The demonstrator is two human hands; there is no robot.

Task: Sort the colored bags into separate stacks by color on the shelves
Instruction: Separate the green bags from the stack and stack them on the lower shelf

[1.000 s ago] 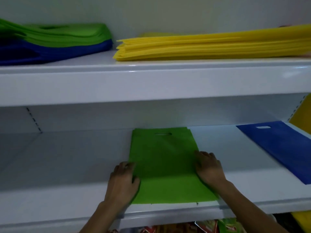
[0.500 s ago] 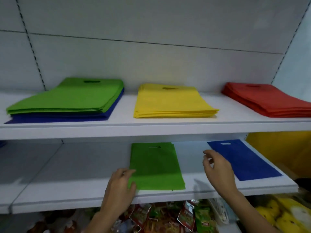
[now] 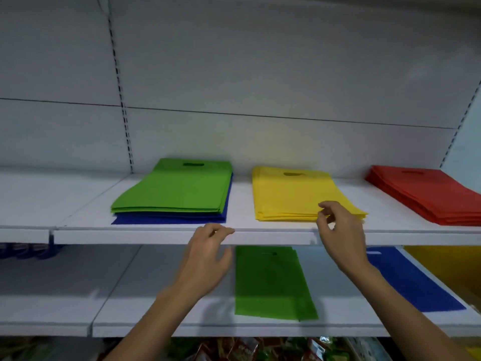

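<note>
Green bags make up the top of a stack (image 3: 177, 188) on the upper shelf (image 3: 260, 237), lying straight on blue bags (image 3: 169, 219) whose edges poke out underneath. It is a mixed pile, so probably the part left to sort. Yellow stack (image 3: 294, 196) is just beside it to the right, one colour only. Red stack (image 3: 426, 196) is further right, cut by the frame edge. On the lower shelf (image 3: 156, 316) one green bag (image 3: 270, 280) lies flat with its handle cutout toward the back wall. One blue bag (image 3: 406, 280) lies well apart to its right. These look like starters for separate colour stacks, spaced so piles won't overlap. Left hand (image 3: 205, 261) is raised with fingertips at the upper shelf's front lip, grip apart, fingers relaxed, nothing in it. Right hand (image 3: 341, 230) is in front of the yellow stack's near corner, thumb and forefinger loosely curved with a gap, grip empty; cannot tell if it touches the stack. Likely step is reaching up for the next bag. Bags look thin and floppy, so lifting one may drag the sheets beneath. Snack packets (image 3: 247, 347) sit below the lower shelf, blurred.
</note>
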